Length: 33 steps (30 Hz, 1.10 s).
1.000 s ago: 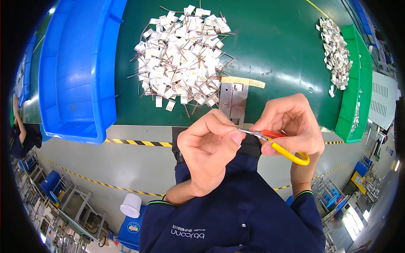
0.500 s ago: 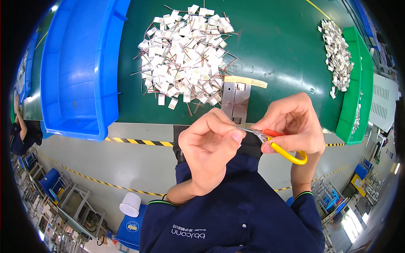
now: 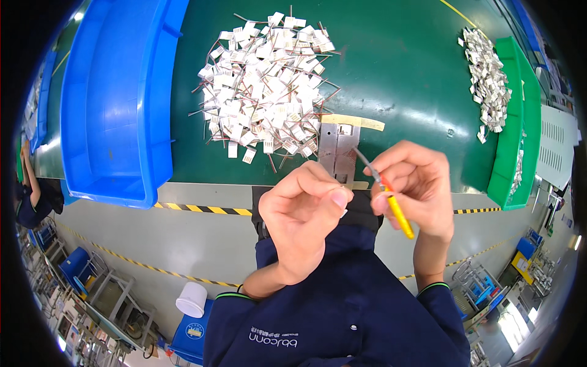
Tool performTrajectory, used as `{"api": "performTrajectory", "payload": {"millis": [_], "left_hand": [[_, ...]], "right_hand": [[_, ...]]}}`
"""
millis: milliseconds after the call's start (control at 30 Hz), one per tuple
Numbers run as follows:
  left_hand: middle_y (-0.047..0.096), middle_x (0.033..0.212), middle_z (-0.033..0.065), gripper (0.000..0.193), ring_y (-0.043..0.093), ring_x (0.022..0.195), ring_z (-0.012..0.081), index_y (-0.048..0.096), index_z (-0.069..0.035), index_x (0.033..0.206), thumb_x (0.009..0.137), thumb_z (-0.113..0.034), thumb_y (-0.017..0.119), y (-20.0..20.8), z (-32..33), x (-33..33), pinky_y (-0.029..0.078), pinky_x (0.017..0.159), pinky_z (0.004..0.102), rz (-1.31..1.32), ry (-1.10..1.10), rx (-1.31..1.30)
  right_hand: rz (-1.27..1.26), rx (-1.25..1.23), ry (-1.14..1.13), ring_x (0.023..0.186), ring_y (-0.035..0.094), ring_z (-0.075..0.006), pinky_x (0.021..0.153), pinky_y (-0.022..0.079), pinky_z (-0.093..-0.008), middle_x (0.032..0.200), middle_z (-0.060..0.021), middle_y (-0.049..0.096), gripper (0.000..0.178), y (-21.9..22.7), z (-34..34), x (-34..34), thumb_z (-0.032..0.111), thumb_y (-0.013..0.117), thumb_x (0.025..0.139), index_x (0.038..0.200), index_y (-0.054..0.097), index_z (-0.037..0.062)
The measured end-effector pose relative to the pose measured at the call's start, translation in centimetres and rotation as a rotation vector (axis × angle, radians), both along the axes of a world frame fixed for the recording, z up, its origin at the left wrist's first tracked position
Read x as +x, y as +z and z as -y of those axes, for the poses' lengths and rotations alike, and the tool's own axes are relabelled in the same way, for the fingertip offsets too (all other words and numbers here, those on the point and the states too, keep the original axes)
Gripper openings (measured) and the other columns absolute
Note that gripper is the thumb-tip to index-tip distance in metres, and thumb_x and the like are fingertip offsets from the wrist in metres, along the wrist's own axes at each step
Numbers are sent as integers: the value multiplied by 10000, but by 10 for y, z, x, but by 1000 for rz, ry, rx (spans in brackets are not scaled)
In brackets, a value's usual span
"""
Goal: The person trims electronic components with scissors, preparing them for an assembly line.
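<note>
My left hand is closed in a pinch in front of my body, thumb against forefinger. A small white piece shows at its edge, mostly hidden by the fingers. To its right, my right hand grips a pair of scissors with yellow and red handles. The narrow metal blades point up and left, apart from my left hand. Beyond my hands, a metal fixture lies at the near table edge. A large pile of white connectors with thin dark and red wires spreads on the green table.
A blue bin stands left of the pile. At the far right are a second heap of white connectors and a green bin. Tan tape lies beside the fixture. Another person's arm shows at the far left.
The scissors have moved away from my left fingertips and turned, so their blades now point more upward. My right hand has shifted slightly left. My left hand keeps its pinch.
</note>
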State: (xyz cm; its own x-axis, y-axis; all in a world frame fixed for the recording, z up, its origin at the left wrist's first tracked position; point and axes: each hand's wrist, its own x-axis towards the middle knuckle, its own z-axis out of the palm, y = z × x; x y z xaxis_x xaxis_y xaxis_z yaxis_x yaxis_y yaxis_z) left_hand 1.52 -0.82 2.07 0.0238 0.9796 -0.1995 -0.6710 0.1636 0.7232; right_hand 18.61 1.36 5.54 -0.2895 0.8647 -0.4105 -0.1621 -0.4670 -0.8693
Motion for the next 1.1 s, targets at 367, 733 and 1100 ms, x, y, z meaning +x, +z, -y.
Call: {"api": "performTrajectory", "payload": {"millis": [367,733,1100], "left_hand": [[658,948,117,234,555,801,218,645,10,901,690,90,708,7,-49,-30,446,730,292,-1253,234,525],[602,710,8,246,476,509,127,713,-219,738,498,-213,763,96,-29,1,333,452,249,-679,-92,1116],[540,727,-18,507,330,519,121,710,-264,980,480,-233,631,100,-56,3,286,465,241,-594,-78,1455]], "right_hand": [[346,169,-262,780,653,-136,680,508,-229,844,-91,661,362,-21,9,31,-88,548,769,1122,516,-19],[1388,608,-691,736,674,-160,645,519,-257,860,-128,685,310,-18,-92,143,82,665,768,1068,609,30],[1462,626,-714,712,660,-147,609,512,-254,816,-121,690,272,-22,-93,169,113,712,776,1021,629,27]]}}
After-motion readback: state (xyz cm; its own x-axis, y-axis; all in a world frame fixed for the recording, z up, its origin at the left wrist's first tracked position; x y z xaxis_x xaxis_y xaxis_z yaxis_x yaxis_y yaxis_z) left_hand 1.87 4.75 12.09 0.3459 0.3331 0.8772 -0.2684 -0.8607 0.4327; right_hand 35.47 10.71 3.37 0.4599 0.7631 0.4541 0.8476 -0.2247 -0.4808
